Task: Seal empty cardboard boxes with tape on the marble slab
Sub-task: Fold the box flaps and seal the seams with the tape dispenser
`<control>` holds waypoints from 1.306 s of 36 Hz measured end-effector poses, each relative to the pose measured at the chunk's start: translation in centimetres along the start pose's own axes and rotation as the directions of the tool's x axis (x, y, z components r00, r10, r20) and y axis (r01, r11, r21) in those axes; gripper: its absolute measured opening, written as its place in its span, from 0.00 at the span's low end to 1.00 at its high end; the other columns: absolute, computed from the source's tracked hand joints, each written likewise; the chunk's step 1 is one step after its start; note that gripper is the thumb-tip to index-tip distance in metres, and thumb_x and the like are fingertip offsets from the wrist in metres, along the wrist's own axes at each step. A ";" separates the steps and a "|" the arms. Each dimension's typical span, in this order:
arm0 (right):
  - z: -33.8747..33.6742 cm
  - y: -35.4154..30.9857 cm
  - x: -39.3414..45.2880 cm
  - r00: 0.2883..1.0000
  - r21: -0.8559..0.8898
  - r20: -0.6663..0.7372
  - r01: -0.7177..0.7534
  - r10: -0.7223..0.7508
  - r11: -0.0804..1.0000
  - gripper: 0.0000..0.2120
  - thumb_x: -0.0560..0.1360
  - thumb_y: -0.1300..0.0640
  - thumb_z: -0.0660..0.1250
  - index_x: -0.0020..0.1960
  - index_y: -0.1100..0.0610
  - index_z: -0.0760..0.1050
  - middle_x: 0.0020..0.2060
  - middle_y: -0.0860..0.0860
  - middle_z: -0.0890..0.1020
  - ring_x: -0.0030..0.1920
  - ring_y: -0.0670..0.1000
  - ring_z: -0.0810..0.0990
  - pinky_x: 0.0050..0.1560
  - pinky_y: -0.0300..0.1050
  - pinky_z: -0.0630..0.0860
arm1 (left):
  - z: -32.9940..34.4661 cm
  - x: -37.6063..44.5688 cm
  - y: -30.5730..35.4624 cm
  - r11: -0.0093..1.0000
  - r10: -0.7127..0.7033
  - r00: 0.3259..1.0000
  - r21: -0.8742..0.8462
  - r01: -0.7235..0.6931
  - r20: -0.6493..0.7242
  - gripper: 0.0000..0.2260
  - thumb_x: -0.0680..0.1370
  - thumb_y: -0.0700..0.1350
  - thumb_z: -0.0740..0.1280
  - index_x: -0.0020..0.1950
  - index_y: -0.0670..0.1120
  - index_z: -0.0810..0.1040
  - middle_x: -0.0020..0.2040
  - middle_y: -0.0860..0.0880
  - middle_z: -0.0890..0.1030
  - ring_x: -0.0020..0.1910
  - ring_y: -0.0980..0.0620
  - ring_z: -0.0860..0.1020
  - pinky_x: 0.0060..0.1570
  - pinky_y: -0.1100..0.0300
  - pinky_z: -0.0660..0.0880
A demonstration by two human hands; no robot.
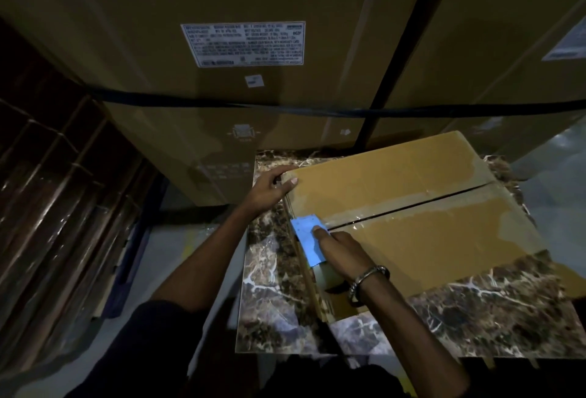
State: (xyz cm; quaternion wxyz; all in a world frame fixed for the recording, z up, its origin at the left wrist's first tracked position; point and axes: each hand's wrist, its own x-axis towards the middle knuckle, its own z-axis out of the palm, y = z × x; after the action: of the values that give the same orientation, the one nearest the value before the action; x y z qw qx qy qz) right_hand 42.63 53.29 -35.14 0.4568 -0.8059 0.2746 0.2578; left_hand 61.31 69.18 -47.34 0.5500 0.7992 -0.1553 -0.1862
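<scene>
While the left hand (274, 183) grips the light, stiff box (412, 207) corner, the right hand (341, 247) apparently holds the tape dispenser (309, 240).

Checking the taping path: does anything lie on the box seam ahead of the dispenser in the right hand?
Nothing visible does. The right hand holds the dispenser at the near end of the seam; the box top beyond it is bare.

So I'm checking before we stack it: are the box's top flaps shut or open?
Shut. Both flaps of the box lie flat, meeting at the centre seam under glossy tape.
</scene>
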 end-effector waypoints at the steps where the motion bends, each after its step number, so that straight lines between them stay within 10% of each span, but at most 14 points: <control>1: -0.1 0.2 -0.2 1.000 0.014 0.005 0.001 -0.001 1.000 0.25 0.83 0.37 0.56 0.53 0.57 0.80 0.52 0.57 0.81 0.52 0.57 0.79 0.49 0.46 0.68 | 0.0 0.0 0.0 1.000 0.003 1.000 0.006 -0.003 -0.002 0.18 0.80 0.57 0.73 0.69 0.55 0.82 0.65 0.53 0.82 0.63 0.54 0.79 0.65 0.50 0.77; 8: -0.4 2.6 -3.0 1.000 0.028 0.017 0.019 -0.019 0.999 0.24 0.83 0.38 0.57 0.37 0.54 0.72 0.36 0.51 0.75 0.39 0.53 0.74 0.40 0.47 0.64 | 0.3 -1.2 0.0 0.947 0.038 0.953 0.316 0.062 -0.302 0.32 0.70 0.76 0.69 0.69 0.62 0.80 0.66 0.55 0.81 0.68 0.53 0.77 0.73 0.42 0.70; 15: -0.3 5.0 -4.5 0.997 0.034 0.080 -0.010 0.008 0.999 0.24 0.83 0.37 0.58 0.36 0.52 0.69 0.32 0.47 0.70 0.37 0.51 0.71 0.37 0.46 0.63 | 2.2 -3.6 2.9 0.803 0.194 0.864 0.581 0.133 -0.466 0.24 0.73 0.71 0.68 0.62 0.59 0.83 0.57 0.49 0.78 0.59 0.44 0.76 0.57 0.48 0.74; 21: 0.2 5.4 -4.1 0.995 -0.009 0.098 -0.003 0.004 1.000 0.24 0.83 0.37 0.56 0.46 0.57 0.75 0.42 0.53 0.76 0.50 0.57 0.77 0.45 0.45 0.65 | 3.0 -5.6 5.1 0.690 0.319 0.928 0.718 -0.090 -0.191 0.31 0.73 0.72 0.69 0.65 0.50 0.84 0.55 0.48 0.84 0.57 0.44 0.78 0.60 0.50 0.68; 28: 0.0 4.5 -5.3 0.999 -0.014 0.049 -0.006 0.007 1.000 0.29 0.83 0.40 0.56 0.61 0.65 0.79 0.62 0.64 0.80 0.62 0.62 0.79 0.49 0.46 0.66 | 2.9 -9.6 4.3 0.670 0.180 0.979 0.716 -0.195 0.098 0.47 0.73 0.77 0.62 0.81 0.45 0.69 0.82 0.47 0.67 0.81 0.49 0.64 0.82 0.37 0.46; 35: 0.5 5.7 -7.1 1.000 0.041 0.018 -0.001 0.001 0.999 0.22 0.83 0.41 0.58 0.40 0.55 0.74 0.41 0.54 0.79 0.46 0.57 0.76 0.41 0.46 0.67 | 2.8 -9.8 3.4 0.677 0.127 0.980 0.709 -0.199 0.154 0.44 0.77 0.76 0.53 0.86 0.49 0.59 0.86 0.51 0.56 0.85 0.51 0.53 0.82 0.39 0.45; 47: 3.1 9.8 -11.1 0.998 0.175 -0.048 -0.022 0.031 0.984 0.20 0.83 0.45 0.63 0.70 0.55 0.76 0.68 0.54 0.78 0.67 0.56 0.76 0.69 0.49 0.70 | 3.7 -10.0 3.9 0.645 0.066 0.986 0.747 -0.160 0.154 0.36 0.84 0.66 0.59 0.86 0.48 0.56 0.87 0.49 0.52 0.85 0.48 0.51 0.81 0.36 0.46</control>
State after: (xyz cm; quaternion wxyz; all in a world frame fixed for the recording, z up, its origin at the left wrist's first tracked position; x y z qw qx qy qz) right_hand 27.51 54.07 -34.94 0.5152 -0.7653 0.3183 0.2182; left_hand 50.63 69.34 -43.58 0.1679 0.9323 -0.2990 -0.1145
